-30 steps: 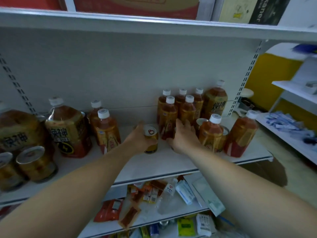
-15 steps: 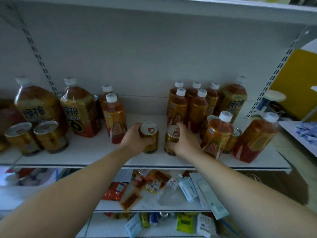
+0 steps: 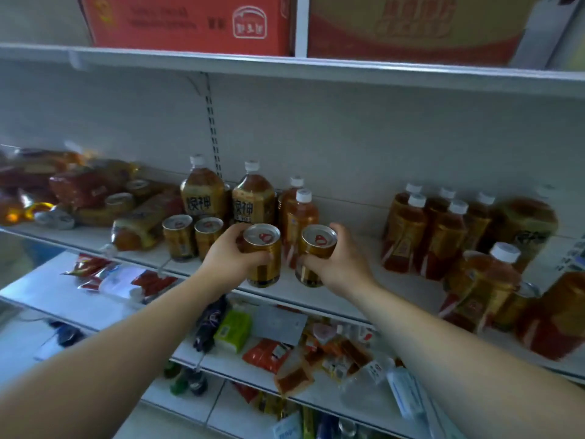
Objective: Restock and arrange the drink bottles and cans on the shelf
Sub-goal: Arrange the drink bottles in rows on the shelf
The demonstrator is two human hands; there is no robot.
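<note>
Nearest to me, my two forearms reach up over the cluttered lower shelves toward the white drinks shelf (image 3: 316, 296). My left hand (image 3: 232, 259) wraps a gold can (image 3: 262, 255), fingers curled around its side, top facing me. My right hand (image 3: 338, 264) grips a second gold can (image 3: 315, 255) the same way, thumb on its near side. The two cans sit just beside each other with a narrow gap between, right at the shelf's front edge; I cannot tell whether their bases touch the board or hang just off it.

To the left, two more standing cans (image 3: 193, 236) are near my left hand. Behind the held cans stand two slim bottles (image 3: 300, 220) and two large tea bottles (image 3: 228, 198). Right of my right hand there is a bare strip of shelf, open back to the wall, before the cluster of white-capped bottles (image 3: 433, 229). Far left, toppled bottles (image 3: 95, 188) lie in a blurred heap. Above, red cartons (image 3: 190, 23) rest on the top shelf.
</note>
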